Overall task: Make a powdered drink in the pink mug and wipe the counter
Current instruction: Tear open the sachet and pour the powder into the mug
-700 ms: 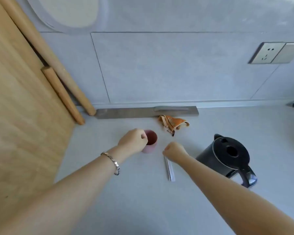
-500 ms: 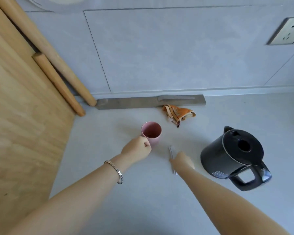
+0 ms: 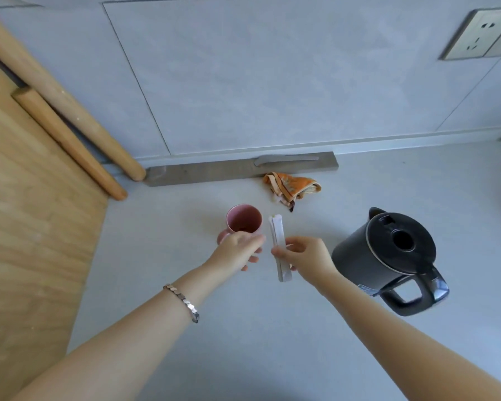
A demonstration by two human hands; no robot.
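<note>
The pink mug (image 3: 243, 219) stands upright on the grey counter (image 3: 243, 328), with something dark at its bottom. My right hand (image 3: 304, 256) pinches a long white powder sachet (image 3: 278, 238) at its middle and holds it upright just right of the mug. My left hand (image 3: 239, 250) hovers in front of the mug with its fingers spread toward the sachet, holding nothing. A crumpled orange cloth (image 3: 291, 186) lies behind the mug near the wall.
A black electric kettle (image 3: 394, 256) with its lid shut stands to the right, handle toward me. A grey metal strip (image 3: 214, 170) lies along the wall. A wooden board (image 3: 32, 227) and two rolling pins (image 3: 67, 131) fill the left. A wall socket (image 3: 475, 36) is up right.
My right hand went down to the sachet on the counter and lifted it upright. My left hand let go of the mug and opened toward the sachet.
</note>
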